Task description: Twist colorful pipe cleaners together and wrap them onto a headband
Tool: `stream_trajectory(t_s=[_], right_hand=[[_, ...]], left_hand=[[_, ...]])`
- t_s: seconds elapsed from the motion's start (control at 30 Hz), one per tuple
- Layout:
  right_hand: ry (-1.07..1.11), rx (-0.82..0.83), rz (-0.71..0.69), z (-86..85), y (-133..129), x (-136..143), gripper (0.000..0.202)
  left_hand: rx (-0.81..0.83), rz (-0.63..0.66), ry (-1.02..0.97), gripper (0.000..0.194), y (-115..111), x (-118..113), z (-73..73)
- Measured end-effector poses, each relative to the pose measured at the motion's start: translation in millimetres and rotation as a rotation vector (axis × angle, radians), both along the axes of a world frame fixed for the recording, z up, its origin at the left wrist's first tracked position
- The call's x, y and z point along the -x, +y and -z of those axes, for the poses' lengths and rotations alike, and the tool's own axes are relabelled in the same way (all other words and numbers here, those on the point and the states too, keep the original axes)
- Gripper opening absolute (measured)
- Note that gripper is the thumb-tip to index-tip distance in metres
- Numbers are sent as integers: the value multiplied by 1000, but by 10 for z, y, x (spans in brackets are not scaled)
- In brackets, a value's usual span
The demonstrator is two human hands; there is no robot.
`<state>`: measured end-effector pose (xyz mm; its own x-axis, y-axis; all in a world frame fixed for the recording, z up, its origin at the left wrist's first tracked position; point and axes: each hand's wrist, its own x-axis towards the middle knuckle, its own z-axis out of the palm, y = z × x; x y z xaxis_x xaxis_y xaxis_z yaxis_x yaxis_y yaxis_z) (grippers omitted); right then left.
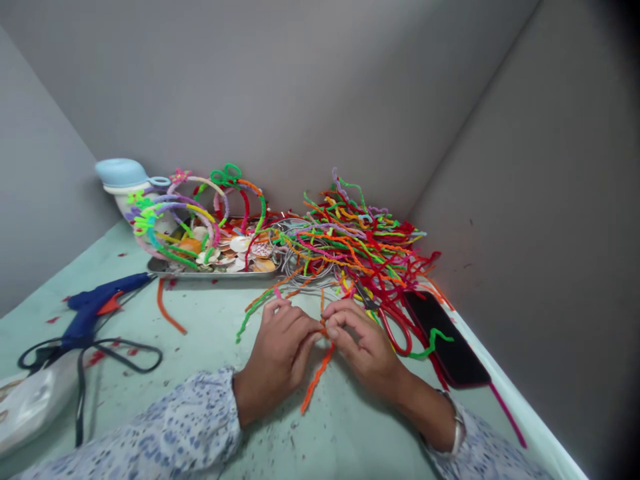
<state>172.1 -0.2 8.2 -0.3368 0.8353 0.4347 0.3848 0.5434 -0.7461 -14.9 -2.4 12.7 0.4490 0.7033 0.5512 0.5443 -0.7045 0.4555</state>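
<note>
The left hand [280,353] and the right hand [367,350] both pinch orange fuzzy stem [317,379], nearer and to the right of 1 metal tray [215,274]; left of this tray, 1 blue glue gun [90,310]; right, 1 phone [447,340], 1 scissors [403,333]

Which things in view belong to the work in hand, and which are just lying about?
In use, it seems:
orange stem, pinched by left hand and right hand
pile of coloured stems

Seemingly lying about:
phone
glue gun
blue-lidded bottle
</note>
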Motion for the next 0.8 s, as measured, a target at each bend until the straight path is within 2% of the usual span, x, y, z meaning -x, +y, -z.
stream_trajectory(t_s=[0.13, 0.37, 0.43, 0.57, 0.63, 0.7, 0.8], right_hand=[[-37, -75, 37, 0, 2, 1, 7], [-10, -53, 11, -13, -16, 11, 13], [27, -100, 74, -3, -14, 0, 8], [191, -220, 329, 64, 18, -41, 16], [251, -253, 418, 100, 28, -58, 12], [240, -267, 407, 117, 18, -63, 8], [88, -328, 241, 94, -21, -49, 12]], left_hand=[[4, 0, -17, 16, 1, 1, -3], [-6, 25, -40, 15, 11, -8, 3], [8, 28, -85, 14, 9, -8, -11], [63, -9, -223, 15, -16, 5, -25], [94, -31, -295, 14, -29, 12, -20], [125, -52, -352, 14, -34, 15, -13], [151, -60, -392, 20, -32, 14, -16]])
